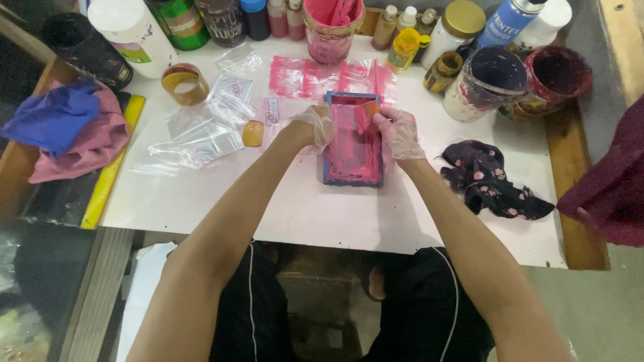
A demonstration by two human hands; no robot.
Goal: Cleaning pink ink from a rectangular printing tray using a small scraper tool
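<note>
The small blue-framed screen (pixel 353 144), slick with pink ink, lay on the white worktop (pixel 322 214). Our gloved left hand (pixel 314 126) gripped its left edge; our right hand (pixel 398 131) pinched an orange scraper (pixel 366 112). We judged the frame stiff, light, slippery; hold it by the clean outer rails.

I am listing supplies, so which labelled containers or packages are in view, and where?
White jug: back left, cylinder with green label.
Green bottle: back left, dark green.
Blue spray can: back right, blue with white print.
Gold-lidded jar: back right, white.
Clear bags: left of left hand, small red marks.
</note>
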